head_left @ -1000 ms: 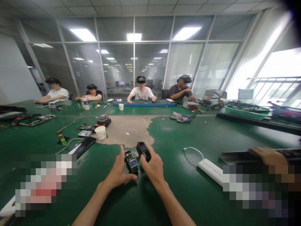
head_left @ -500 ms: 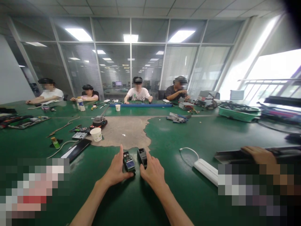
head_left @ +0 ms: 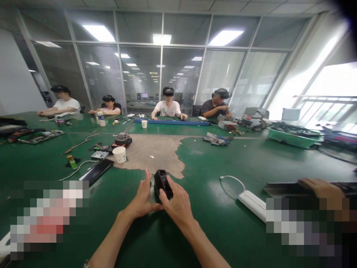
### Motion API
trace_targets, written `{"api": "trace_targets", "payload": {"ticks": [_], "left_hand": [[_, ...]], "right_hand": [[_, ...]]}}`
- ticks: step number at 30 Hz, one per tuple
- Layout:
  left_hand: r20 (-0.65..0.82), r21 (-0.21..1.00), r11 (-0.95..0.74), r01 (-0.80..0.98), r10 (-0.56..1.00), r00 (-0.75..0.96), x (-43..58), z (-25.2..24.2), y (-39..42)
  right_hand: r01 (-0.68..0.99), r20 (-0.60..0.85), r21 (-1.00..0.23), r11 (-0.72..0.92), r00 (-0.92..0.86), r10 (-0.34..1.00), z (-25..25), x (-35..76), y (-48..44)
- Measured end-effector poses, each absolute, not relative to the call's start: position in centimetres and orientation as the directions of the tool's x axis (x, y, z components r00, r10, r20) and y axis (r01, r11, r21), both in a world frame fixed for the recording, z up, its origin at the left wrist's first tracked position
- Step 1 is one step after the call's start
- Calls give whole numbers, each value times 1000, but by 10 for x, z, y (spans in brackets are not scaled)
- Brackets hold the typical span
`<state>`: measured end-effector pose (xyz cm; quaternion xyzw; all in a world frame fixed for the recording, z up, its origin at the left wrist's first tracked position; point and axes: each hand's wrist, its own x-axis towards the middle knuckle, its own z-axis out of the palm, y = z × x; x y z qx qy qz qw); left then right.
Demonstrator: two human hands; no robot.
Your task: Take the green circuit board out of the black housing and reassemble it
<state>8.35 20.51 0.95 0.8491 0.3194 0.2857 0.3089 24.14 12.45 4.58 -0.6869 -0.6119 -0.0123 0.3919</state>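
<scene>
A small black box-shaped housing (head_left: 161, 178) stands just above the green table, tilted, with rectangular openings in its far end. My right hand (head_left: 178, 203) grips it from the right, thumb along the near face and fingers over its right side. On the other side, my left hand (head_left: 142, 199) has its fingers stretched upward and apart from the housing. The left thumb reaches across to the housing's near end, and seems to touch it. No circuit-board module shows now; the housing and hands may hide it.
Left of my hands lie a black phone-like slab (head_left: 100, 172), a paper cup (head_left: 119, 155) and a small green bottle (head_left: 72, 162). A white power strip (head_left: 252, 204) is on the right, near another person's hand (head_left: 323, 188). Farther back are gloves (head_left: 216, 139) and a green basket (head_left: 295, 138).
The black housing in my right hand has moved left, to where the circuit-board module was. That module is no longer visible. My left fingers have drawn closer to the housing. The view has shifted slightly.
</scene>
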Motion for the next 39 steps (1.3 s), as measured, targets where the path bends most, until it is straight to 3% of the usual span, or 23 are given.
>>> {"api": "trace_targets", "payload": {"ticks": [3, 11, 17, 23, 32, 35, 39], "left_hand": [[214, 740, -566, 362, 709, 672, 76, 11, 205], [314, 850, -502, 159, 725, 614, 76, 3, 222], [264, 795, -538, 280, 723, 639, 73, 4, 220], [233, 700, -611, 369, 684, 691, 76, 5, 210], [408, 682, -665, 304, 691, 597, 99, 6, 207], [412, 699, -652, 293, 703, 580, 103, 6, 208], [388, 688, -644, 335, 717, 580, 102, 9, 209]], "right_hand": [[873, 485, -487, 20, 251, 838, 45, 235, 127], [929, 498, -371, 2, 197, 845, 38, 227, 130], [947, 453, -322, -7, 160, 877, 32, 226, 128], [936, 456, -349, 37, 136, 880, 25, 227, 127], [847, 604, -503, 169, 205, 771, 34, 239, 128], [829, 570, -557, 46, 342, 748, 43, 254, 130], [804, 364, -545, -238, 483, 797, 41, 274, 132]]}}
